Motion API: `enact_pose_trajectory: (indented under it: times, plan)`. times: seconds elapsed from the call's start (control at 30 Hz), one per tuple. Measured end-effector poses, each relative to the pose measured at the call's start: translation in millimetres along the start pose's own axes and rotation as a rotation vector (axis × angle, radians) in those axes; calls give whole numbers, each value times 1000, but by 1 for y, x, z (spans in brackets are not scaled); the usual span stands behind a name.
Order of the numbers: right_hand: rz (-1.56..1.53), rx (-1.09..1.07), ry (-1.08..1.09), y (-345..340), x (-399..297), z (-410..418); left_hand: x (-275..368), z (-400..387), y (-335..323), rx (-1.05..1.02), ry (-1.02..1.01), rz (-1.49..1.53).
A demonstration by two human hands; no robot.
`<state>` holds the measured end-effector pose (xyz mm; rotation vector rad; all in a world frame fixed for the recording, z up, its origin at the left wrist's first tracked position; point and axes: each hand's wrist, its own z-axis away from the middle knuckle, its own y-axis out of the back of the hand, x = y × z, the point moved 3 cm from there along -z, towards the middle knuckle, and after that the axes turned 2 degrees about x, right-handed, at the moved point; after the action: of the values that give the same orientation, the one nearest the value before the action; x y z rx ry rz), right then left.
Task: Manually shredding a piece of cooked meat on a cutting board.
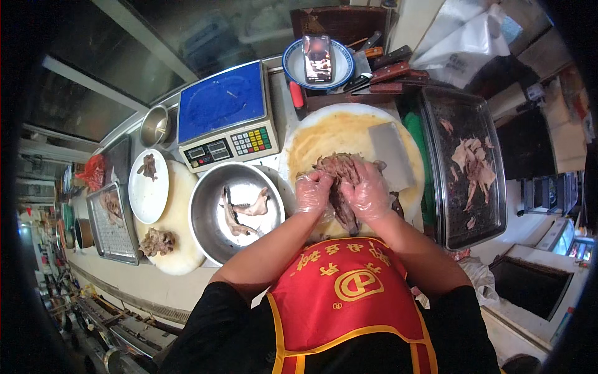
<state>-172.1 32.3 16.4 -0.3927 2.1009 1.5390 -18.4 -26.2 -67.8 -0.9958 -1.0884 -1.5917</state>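
Note:
Both my hands wear clear plastic gloves and grip one piece of cooked meat over a round cutting board. My left hand has its fingers curled on the left side of the meat. On the other side, my right hand pinches it between thumb and fingers. A strip of the meat hangs down between my hands towards my apron. Flat on the board, right of my right hand, lies a cleaver; its handle is partly hidden by that hand.
Left of the board stands a steel bowl holding bones. Behind it is a digital scale. A perforated tray with meat scraps sits at right. Knives and a bowl holding a phone are at the back. Farther left is a white plate.

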Motion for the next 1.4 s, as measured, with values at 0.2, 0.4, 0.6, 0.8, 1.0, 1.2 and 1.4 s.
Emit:
enact_pose_trajectory:
  times: [0.2,0.4,0.6,0.8,1.0,1.2,1.4]
  plan:
    - [38,-87,21,0,3,0,9,5,-3,-29,121,358]
    - [-8,-80,20,1,-1,-2,5,3,1,-89,292,453]
    - [-19,-85,14,3,-3,-1,-3,-12,14,-276,213,326]
    - [-21,-175,-37,5,-5,0,17,0,23,-291,404,431]
    - [-51,-99,-28,0,0,-1,63,38,33,-390,534,310]
    - [-29,-102,-61,-2,-5,3,118,15,46,-229,126,246]
    - [-132,-371,-246,1,-6,0,216,19,-75,-678,-464,-87]
